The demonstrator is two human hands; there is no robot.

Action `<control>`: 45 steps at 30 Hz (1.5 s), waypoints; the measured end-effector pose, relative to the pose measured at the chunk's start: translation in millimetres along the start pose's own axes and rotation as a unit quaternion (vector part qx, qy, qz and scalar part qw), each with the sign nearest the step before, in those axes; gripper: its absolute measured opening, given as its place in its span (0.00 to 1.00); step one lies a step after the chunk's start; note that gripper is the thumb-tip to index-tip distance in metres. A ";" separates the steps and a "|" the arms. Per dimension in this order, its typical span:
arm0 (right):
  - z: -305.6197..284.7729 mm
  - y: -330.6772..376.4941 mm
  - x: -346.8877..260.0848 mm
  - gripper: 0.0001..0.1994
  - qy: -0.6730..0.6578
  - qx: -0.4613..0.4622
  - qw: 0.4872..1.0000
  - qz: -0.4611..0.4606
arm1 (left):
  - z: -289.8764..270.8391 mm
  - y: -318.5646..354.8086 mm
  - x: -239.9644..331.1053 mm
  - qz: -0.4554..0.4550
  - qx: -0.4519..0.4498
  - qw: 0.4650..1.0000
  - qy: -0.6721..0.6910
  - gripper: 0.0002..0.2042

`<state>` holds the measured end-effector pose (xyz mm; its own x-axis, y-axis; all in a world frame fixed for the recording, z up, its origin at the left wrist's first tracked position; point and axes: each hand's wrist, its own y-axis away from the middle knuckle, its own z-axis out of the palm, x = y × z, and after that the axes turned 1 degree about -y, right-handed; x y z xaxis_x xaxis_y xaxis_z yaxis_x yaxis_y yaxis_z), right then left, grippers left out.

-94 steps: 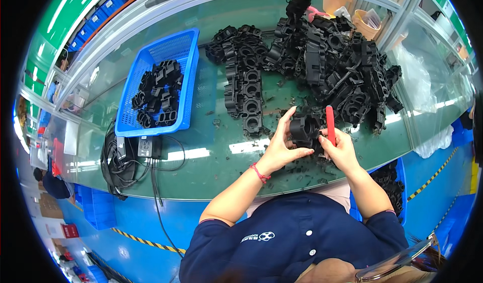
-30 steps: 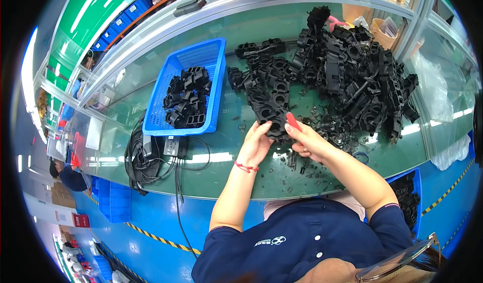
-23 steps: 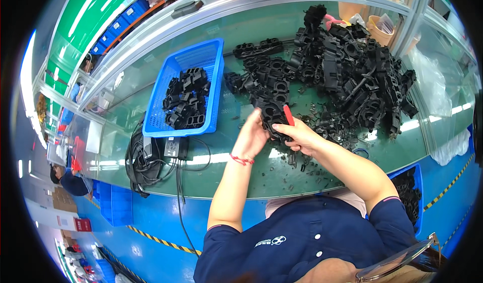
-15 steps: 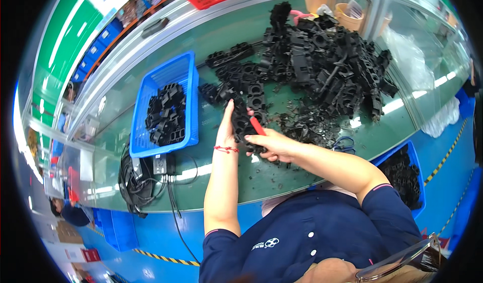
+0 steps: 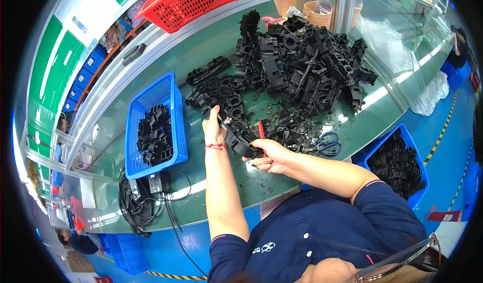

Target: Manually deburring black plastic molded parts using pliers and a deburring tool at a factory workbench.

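Note:
A long black moulded plastic part (image 5: 238,141) with ring-shaped openings lies slanted between my hands above the green tabletop. My left hand (image 5: 215,131) is closed round its far left end, thumb along the top. Close to its near end, my right hand (image 5: 274,156) is closed on a red-handled tool (image 5: 261,131), the handle standing up past the thumb. The tool's working end is hidden, so its exact kind cannot be told. Behind the hands is a big heap of similar black parts (image 5: 297,64), with black scraps (image 5: 289,124) strewn in front of it.
To the left stands a blue basket (image 5: 179,154) of small black parts. Scissors (image 5: 328,144) lie right of my right hand. Cables (image 5: 136,202) sit at the table's front left. A blue bin (image 5: 421,192) of black parts is at the right, a red basket (image 5: 188,6) at the back.
The whole view has shifted, bringing the scissors and the right bin further into sight. The black part has turned in my hands, and the red handle now stands more upright.

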<state>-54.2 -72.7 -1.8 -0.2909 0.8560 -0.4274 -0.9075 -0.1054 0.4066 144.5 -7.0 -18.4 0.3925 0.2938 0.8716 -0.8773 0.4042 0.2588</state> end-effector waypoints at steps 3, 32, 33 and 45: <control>-0.5 8.3 -2.2 0.11 0.023 0.021 0.999 -0.037 | 5.4 -5.5 -7.8 0.020 0.017 1.000 -0.001 0.10; -36.3 119.4 -65.7 0.22 0.362 0.056 0.927 -0.083 | 68.8 151.4 15.2 0.465 -0.366 0.518 -0.617 0.45; -38.3 125.4 -72.8 0.22 0.314 0.029 0.945 -0.084 | 65.2 144.4 9.4 0.447 -0.356 0.562 -0.599 0.43; -45.6 103.4 -65.1 0.24 0.230 0.079 0.874 -0.420 | 55.0 142.6 -59.0 -0.181 -0.417 0.887 0.081 0.28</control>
<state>-142.9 -162.4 31.3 0.3327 0.2997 -0.8941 -0.8171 0.5649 -0.1147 -19.0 -14.4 -10.0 0.7010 0.1068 0.7051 -0.2020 0.9780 0.0526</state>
